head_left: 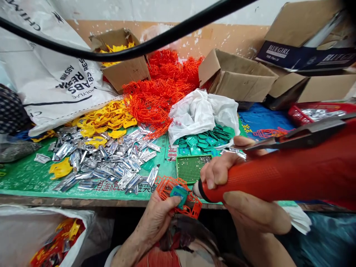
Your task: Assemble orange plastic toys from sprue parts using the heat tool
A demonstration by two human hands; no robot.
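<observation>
My left hand [160,207] grips an orange plastic lattice frame [194,207] just off the table's front edge. Its thumb presses a teal-green plastic piece [180,193] against the frame. My right hand [233,178] is wrapped round a red electric screwdriver [278,174], held nearly level. The tool's tip points left and meets the right side of the green piece; whether a screw sits there is too small to tell. Just behind the tip lies a green mesh tray [191,167] with small metal bits in it.
Shiny metal plates [111,159], yellow plastic pieces [108,116] and orange frames [164,85] are heaped at left and centre. Green pieces [205,139] spill from a white bag [200,111]. Cardboard boxes [244,81] line the back. A black cable [139,48] hangs across the top.
</observation>
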